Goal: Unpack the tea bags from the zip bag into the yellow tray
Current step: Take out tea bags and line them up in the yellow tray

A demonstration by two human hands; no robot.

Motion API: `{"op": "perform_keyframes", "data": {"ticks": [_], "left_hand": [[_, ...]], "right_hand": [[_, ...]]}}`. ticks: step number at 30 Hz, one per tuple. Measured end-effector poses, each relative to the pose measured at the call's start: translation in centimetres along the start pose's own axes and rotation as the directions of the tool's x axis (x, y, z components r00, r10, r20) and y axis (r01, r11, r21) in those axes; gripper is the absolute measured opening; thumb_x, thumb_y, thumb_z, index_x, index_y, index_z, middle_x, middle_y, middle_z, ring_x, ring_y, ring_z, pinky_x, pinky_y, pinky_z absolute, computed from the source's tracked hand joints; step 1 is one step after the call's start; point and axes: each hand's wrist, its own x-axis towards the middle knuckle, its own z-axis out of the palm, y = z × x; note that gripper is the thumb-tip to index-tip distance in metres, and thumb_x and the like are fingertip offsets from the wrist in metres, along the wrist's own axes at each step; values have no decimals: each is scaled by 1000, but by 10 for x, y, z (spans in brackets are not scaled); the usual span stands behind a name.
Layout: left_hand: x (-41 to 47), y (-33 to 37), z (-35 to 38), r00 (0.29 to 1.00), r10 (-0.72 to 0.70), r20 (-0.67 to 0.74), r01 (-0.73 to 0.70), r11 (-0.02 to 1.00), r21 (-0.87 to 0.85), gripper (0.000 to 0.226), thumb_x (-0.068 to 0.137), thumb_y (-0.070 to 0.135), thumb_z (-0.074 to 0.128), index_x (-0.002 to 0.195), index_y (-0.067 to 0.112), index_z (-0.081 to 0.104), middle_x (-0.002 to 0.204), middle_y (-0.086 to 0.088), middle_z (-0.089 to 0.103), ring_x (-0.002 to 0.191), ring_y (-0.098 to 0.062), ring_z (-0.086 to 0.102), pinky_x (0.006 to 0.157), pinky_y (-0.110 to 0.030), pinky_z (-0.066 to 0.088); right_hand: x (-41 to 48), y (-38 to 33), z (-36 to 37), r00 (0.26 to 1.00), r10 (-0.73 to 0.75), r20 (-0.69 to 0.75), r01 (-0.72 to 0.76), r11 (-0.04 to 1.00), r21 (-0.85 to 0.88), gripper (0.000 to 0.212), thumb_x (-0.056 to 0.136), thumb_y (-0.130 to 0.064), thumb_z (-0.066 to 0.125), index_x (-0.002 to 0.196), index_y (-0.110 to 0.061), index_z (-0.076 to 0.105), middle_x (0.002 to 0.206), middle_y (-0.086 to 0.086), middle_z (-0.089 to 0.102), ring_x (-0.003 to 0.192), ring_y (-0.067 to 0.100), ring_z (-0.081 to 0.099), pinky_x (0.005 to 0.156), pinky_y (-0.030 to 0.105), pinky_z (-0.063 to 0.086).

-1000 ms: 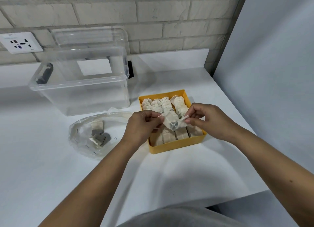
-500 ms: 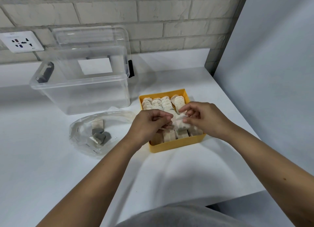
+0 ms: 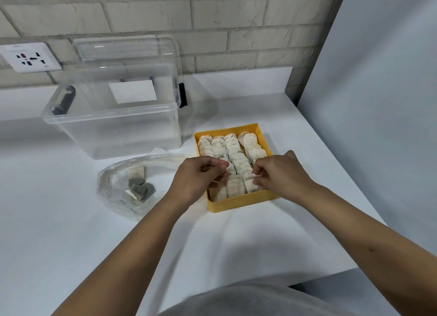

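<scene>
Step in hand: seating one tea bag (image 3: 236,182) in the near row of the tray (image 3: 241,203). The left hand (image 3: 196,178) and right hand (image 3: 283,176) hover over the tray's near end, one at each side of the tea bag. The left fingers (image 3: 218,166) are curled and pinch its left top edge. The right fingers (image 3: 259,172) pinch its right top edge (the contact is small in view, so treat both pinches as a reading). The tea bag stands nearly upright, low among its neighbours.

The tray sits on the counter (image 3: 71,233), just right of the zip bag (image 3: 111,188). Packed rows (image 3: 233,147) fill most of it. The zip bag lies crumpled, with a few loose bags (image 3: 136,173) inside, some of them dark. The task is judged well advanced but not finished.

Next move: release both pinches once the tea bag is level with its row, then reach left into the zip bag for another. Free space in the tray looks scant, so the next one probably calls for pressing the rows back to open a gap. A clear box (image 3: 111,126) stands behind the zip bag.
</scene>
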Motion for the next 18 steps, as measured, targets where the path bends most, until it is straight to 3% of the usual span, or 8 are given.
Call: {"op": "perform_keyframes", "data": {"ticks": [6,8,10,12,15,18], "left_hand": [[-35,9,-41,994,17,-104,-24,998,-60,9,91,14,69,97,12,76,87,-6,78,82,-17,74,76,-31,61],[-55,20,-75,971,5,-237,-49,983,-179,12,91,15,68,98,9,76,87,-8,77,79,-17,73,75,-29,61],[-69,26,-113,919,16,-394,-112,969,-222,11,91,15,68,96,9,76,86,-10,76,77,-18,73,75,-30,61],[-80,24,-145,868,31,-496,-122,981,-153,9,90,13,69,94,10,77,84,-9,76,77,-21,72,77,-33,61],[-83,7,-161,847,33,-530,-31,999,13,7,88,14,72,88,15,79,82,-4,77,79,-22,73,81,-37,60],[-77,-14,-143,880,140,-453,62,913,403,10,86,20,72,87,25,81,87,8,78,85,-12,72,81,-29,56]], "right_hand": [[-2,-13,-6,990,-32,-137,35,999,23,26,84,-41,69,107,-32,64,109,-13,61,100,11,59,89,37,35],[-4,-29,-14,976,-67,-209,100,984,151,24,80,-38,74,102,-32,66,103,-17,60,88,9,57,86,35,40],[-6,-50,-22,969,-72,-238,158,917,367,21,77,-32,79,95,-34,67,93,-21,60,74,5,54,75,22,43],[-5,-77,-26,968,-82,-238,203,813,545,20,77,-26,79,92,-32,69,90,-19,64,71,6,55,69,13,41],[3,-115,-18,981,-123,-151,194,654,731,17,80,-16,77,93,-25,73,79,-20,67,67,2,56,68,9,41],[18,-145,6,979,-203,-28,149,615,774,17,84,-14,73,101,-21,73,88,-15,71,79,2,63,75,11,46]]}}
